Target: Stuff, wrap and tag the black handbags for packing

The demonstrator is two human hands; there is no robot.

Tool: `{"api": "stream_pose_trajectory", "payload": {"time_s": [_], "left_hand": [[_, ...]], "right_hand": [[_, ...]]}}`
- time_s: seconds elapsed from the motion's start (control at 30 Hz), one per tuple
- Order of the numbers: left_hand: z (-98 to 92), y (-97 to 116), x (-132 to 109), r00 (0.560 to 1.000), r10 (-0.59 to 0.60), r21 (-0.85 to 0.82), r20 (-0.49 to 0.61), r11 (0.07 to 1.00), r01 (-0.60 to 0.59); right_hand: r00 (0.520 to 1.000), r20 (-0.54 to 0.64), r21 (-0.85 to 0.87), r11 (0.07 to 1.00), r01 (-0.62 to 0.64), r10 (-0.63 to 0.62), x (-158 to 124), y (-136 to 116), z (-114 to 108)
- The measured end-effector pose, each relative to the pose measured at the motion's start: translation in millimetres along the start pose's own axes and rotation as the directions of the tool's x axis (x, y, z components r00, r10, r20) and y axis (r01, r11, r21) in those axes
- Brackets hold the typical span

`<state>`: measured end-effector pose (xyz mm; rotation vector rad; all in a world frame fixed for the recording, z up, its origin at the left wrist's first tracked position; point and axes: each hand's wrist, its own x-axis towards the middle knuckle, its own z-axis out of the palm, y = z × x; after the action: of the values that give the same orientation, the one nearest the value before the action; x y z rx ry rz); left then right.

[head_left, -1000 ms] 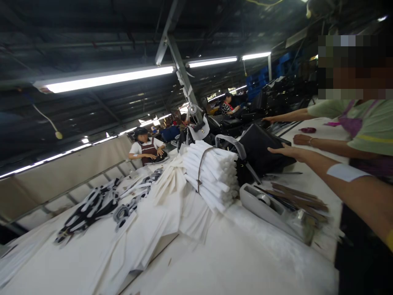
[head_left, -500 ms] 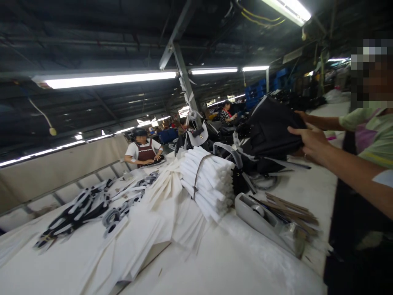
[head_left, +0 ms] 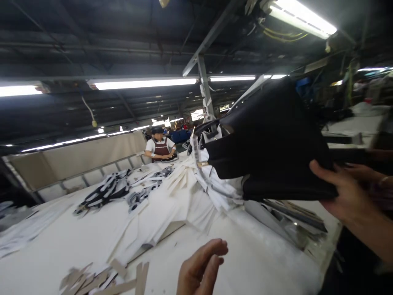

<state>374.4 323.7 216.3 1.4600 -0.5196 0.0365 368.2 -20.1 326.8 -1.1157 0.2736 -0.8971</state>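
Observation:
A large black bag (head_left: 270, 143), limp and creased, is held up over the right part of the table. My right hand (head_left: 346, 192) grips its lower right edge, thumb on the near side and fingers hidden behind. Just past it, another person's hand (head_left: 365, 172) is close to the bag's right end; whether it touches is unclear. My left hand (head_left: 202, 262) is raised at the bottom middle, empty, its fingers loosely bent and apart from the thumb. Below the bag, white fabric sheets (head_left: 187, 205) fan out, and the white tied bundle is mostly hidden.
On the white table (head_left: 80, 233) lie black-and-white straps (head_left: 104, 188), grey ring-like pieces (head_left: 138, 198) and beige strips (head_left: 92, 282). Thin strips (head_left: 301, 215) lie under the bag at right. A person (head_left: 159, 147) works at the far end.
The black bag has come nearer and to the left over the table, with my right hand on it. My left hand has entered at the bottom. The view has turned left.

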Motion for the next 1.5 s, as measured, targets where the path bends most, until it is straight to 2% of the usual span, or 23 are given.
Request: {"api": "stream_pose_trajectory", "payload": {"time_s": [0.13,0.2,0.23,0.27,0.33,0.37,0.4,0.43,0.57,0.6,0.67,0.73,0.77,0.83,0.97,1.03,1.07,1.2,1.27,1.3,1.37,1.43,1.5], "left_hand": [[-11.6,27.3,-16.1,0.989,-0.136,-0.168,-0.054,0.978,0.125],[-25.9,29.6,-23.3,0.969,-0.222,-0.285,-0.107,0.941,0.184],[-34.2,27.8,-26.9,0.958,-0.257,-0.357,-0.126,0.913,0.198],[-42.9,24.6,-30.8,0.948,-0.282,-0.428,-0.149,0.882,0.195],[-60.4,15.3,-39.5,0.914,-0.324,-0.540,-0.246,0.829,0.148],[-68.7,10.1,-44.5,0.880,-0.362,-0.579,-0.307,0.805,0.129],[-76.4,4.8,-49.9,0.838,-0.412,-0.614,-0.358,0.780,0.121],[-83.3,-0.3,-55.7,0.797,-0.469,-0.651,-0.380,0.748,0.130],[-102.7,-22.8,-83.4,0.723,-0.661,-0.775,-0.200,0.559,0.295],[-106.4,-29.1,-90.6,0.714,-0.681,-0.782,-0.159,0.528,0.330],[-114.0,-41.3,-103.1,0.708,-0.697,-0.783,-0.115,0.503,0.367],[-121.7,-50.5,-110.7,0.732,-0.674,-0.770,-0.097,0.517,0.374],[-125.0,-53.1,-112.0,0.746,-0.658,-0.754,-0.098,0.539,0.376],[-128.6,-54.2,-110.3,0.764,-0.634,-0.686,-0.119,0.608,0.398],[-121.4,-43.6,-99.4,0.764,-0.613,-0.501,-0.201,0.735,0.457],[-115.0,-34.6,-96.4,0.774,-0.572,-0.434,-0.270,0.791,0.433],[-112.5,-29.4,-96.2,0.786,-0.531,-0.390,-0.317,0.828,0.403],[-109.4,-6.7,-100.5,0.848,-0.271,-0.065,-0.455,0.960,0.272],[-109.5,0.9,-102.3,0.878,-0.197,0.087,-0.437,0.962,0.259],[-109.0,2.3,-102.5,0.894,-0.177,0.139,-0.412,0.957,0.254],[-106.3,-1.0,-101.6,0.930,-0.143,0.193,-0.340,0.957,0.218],[-101.3,-11.5,-100.9,0.957,-0.126,0.198,-0.260,0.963,0.181],[-95.9,-25.5,-102.9,0.968,-0.146,0.203,-0.203,0.961,0.188]], "right_hand": [[0.968,0.190,-0.327,0.919,0.220,-0.164,-64.6,35.8,11.7],[0.897,0.305,-0.453,0.779,0.433,-0.320,-89.1,51.1,15.3],[0.818,0.387,-0.471,0.671,0.573,-0.426,-99.7,59.0,16.1],[0.686,0.489,-0.435,0.531,0.727,-0.538,-109.3,67.5,16.2],[0.291,0.692,-0.213,0.198,0.957,-0.661,-127.2,87.2,13.5],[0.119,0.749,-0.077,0.092,0.993,-0.652,-135.9,98.5,10.7],[0.003,0.785,0.028,0.042,0.999,-0.619,-144.6,110.5,6.8],[-0.048,0.818,0.083,0.035,0.996,-0.573,-153.4,122.8,1.9],[0.012,0.904,0.042,0.117,0.992,-0.428,-184.2,162.2,-25.9],[-0.007,0.920,0.056,0.113,0.992,-0.391,-189.3,166.6,-33.8],[-0.100,0.949,0.129,0.080,0.988,-0.300,-195.2,168.6,-47.6],[-0.196,0.956,0.216,0.071,0.974,-0.220,-196.7,166.2,-56.4],[-0.213,0.955,0.234,0.082,0.969,-0.208,-196.8,165.8,-58.7],[-0.181,0.955,0.214,0.121,0.969,-0.236,-198.0,169.3,-60.0],[0.079,0.955,-0.005,0.247,0.969,-0.288,-207.4,190.6,-58.5],[0.173,0.942,-0.081,0.305,0.949,-0.288,-209.2,201.6,-56.9],[0.186,0.936,-0.086,0.317,0.944,-0.300,-207.5,206.0,-55.1],[0.144,0.914,-0.031,0.288,0.957,-0.380,-185.2,211.5,-36.1],[0.188,0.916,-0.050,0.363,0.930,-0.354,-173.7,204.1,-19.9],[0.243,0.917,-0.086,0.439,0.894,-0.317,-170.2,197.5,-10.6],[0.398,0.898,-0.198,0.639,0.743,-0.185,-168.6,179.3,10.1],[0.536,0.843,-0.323,0.833,0.449,0.038,-172.9,157.0,34.3],[0.528,0.806,-0.350,0.934,0.065,0.266,-179.9,134.0,61.4]]}}
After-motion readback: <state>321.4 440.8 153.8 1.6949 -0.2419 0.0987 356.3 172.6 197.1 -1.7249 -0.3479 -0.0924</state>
